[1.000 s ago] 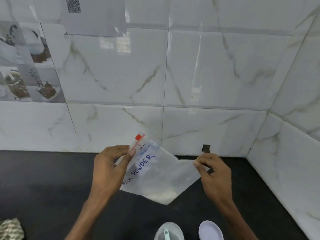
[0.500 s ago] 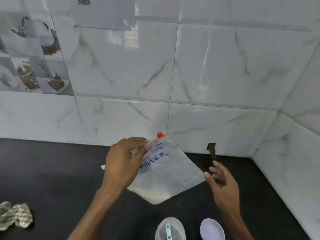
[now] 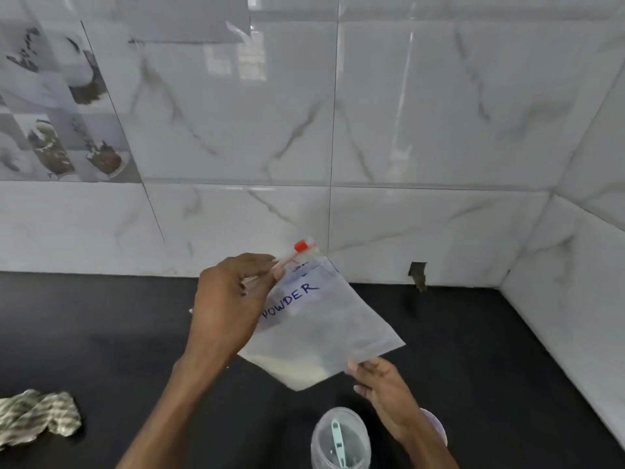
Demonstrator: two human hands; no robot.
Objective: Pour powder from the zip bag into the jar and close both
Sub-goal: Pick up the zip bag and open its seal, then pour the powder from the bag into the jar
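Left hand (image 3: 230,306) pinches zip bag (image 3: 324,336) top; right hand (image 3: 389,397) touches lower edge; jar (image 3: 340,441) below.

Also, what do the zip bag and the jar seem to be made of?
Zip bag: likely thin, slightly frosted plastic film; white powder shows through and it bends. Jar: seemingly clear rigid plastic, glossy; a pale green scoop is visible inside.

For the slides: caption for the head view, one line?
Left hand pinches the zip bag at its zipper edge, right hand at its lower edge; open jar stands on the black counter.
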